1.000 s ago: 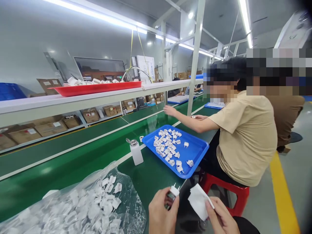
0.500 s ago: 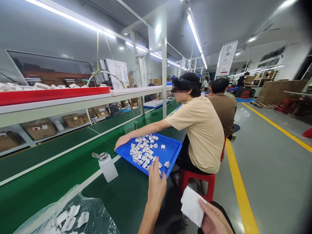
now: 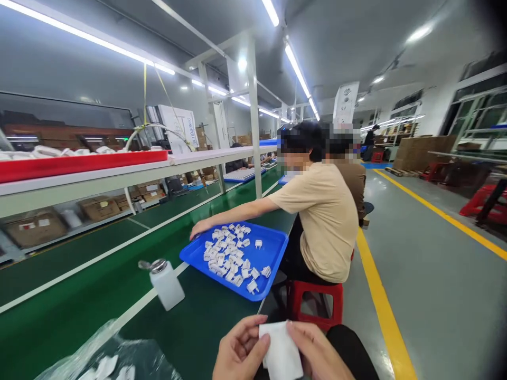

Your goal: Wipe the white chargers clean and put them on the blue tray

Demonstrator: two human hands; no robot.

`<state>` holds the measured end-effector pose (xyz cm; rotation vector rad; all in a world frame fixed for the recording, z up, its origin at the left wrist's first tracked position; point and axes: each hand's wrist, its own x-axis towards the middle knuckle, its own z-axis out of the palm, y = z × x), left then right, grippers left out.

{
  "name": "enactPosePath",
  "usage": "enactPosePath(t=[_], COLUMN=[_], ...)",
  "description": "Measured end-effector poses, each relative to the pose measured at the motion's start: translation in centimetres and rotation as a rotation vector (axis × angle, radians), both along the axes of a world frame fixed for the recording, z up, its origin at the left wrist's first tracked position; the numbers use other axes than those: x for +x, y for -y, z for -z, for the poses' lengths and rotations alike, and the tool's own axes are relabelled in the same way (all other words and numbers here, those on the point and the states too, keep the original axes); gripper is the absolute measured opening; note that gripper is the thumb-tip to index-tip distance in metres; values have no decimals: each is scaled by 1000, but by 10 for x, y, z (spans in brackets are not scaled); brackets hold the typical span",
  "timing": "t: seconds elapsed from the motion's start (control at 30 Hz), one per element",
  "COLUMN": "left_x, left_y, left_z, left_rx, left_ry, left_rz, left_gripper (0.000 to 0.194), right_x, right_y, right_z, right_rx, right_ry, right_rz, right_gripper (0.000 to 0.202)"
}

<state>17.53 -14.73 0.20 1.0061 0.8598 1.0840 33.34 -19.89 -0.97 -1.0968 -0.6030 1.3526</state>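
Observation:
A folded white cloth or wipe [image 3: 282, 351] is held between both hands near the bottom of the view. My left hand [image 3: 241, 348] pinches its left edge between thumb and fingers. My right hand [image 3: 315, 351] grips its upper right side. Beyond them, a blue tray [image 3: 273, 248] lies on the green bench, with several white plug adapters [image 3: 227, 253] scattered in it. Left of the tray stands a white pump bottle [image 3: 167, 287] with a metal cap, its lid flipped up. At the lower left, a clear plastic bag [image 3: 144, 359] contains more white parts.
A co-worker in a beige shirt [image 3: 328, 221] sits on a red stool [image 3: 336, 305], one hand at the tray's far left edge. A raised shelf [image 3: 194, 158] bears a red tray [image 3: 83, 164] of white parts. A yellow floor line [image 3: 376, 295] runs at right.
My left hand has moved from the blue tray's near edge back to the white cloth and now holds it too. The view has shifted slightly to the right.

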Motion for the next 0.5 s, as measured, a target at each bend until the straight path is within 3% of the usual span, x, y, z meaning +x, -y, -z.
enactPosePath(t=[0.13,0.27,0.5], left_x=[-8,-14,-23], left_y=[20,31,36], left_z=[-11,-18,-15], left_rx=[-13,-50,-174], left_ry=[61,118,163], left_rz=[-162,-236,-44], left_gripper=[46,46,51], right_x=[-13,-11,-7], right_y=[7,12,17], right_z=[-14,-10,-17], right_rx=[82,167,200], right_ry=[-242,-16,347], right_rz=[-185,-283,-323], right_gripper=[49,36,41])
